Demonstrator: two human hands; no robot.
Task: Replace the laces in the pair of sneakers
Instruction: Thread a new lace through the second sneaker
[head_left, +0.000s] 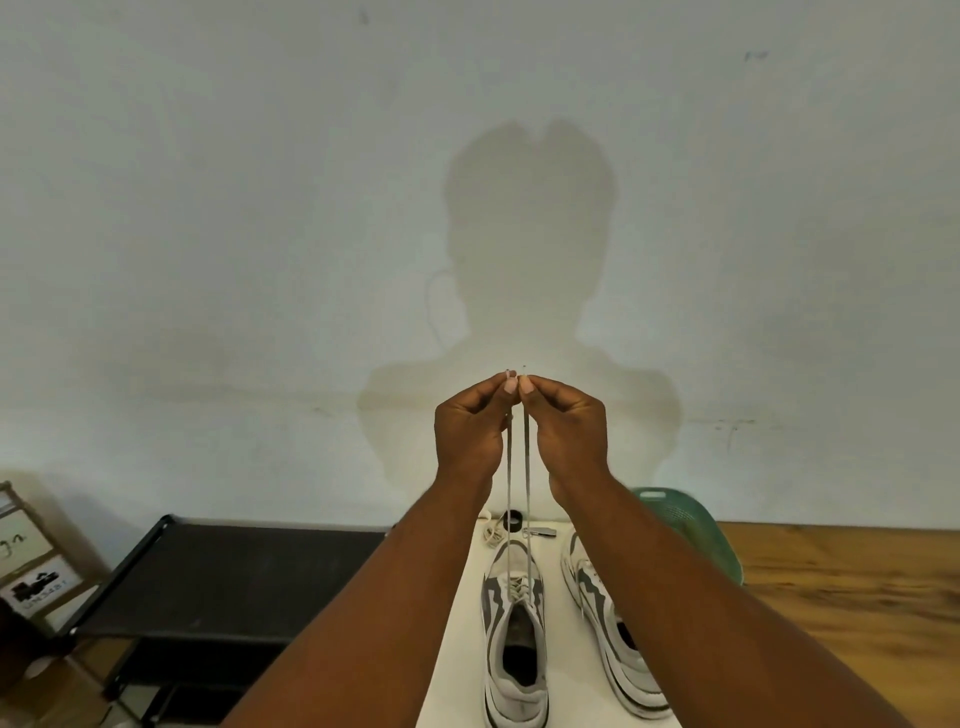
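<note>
Two white and grey sneakers stand on a white table (457, 649). The left sneaker (514, 644) points away from me, and a grey lace (527, 488) runs up from its eyelets in two taut strands. My left hand (470, 428) pinches one lace end and my right hand (569, 428) pinches the other, both raised high above the shoe with the tips level and close together. The right sneaker (610, 629) lies beside it, partly hidden by my right forearm. A loose pale lace (491, 535) lies at the table's far edge.
A black tape roll (514, 521) and a small metal tool (540, 531) lie at the far edge of the table. A green plastic basket (691, 525) sits on the wooden surface (831, 597) at right. A black shoe rack (218, 582) and cardboard boxes (31, 561) stand at left.
</note>
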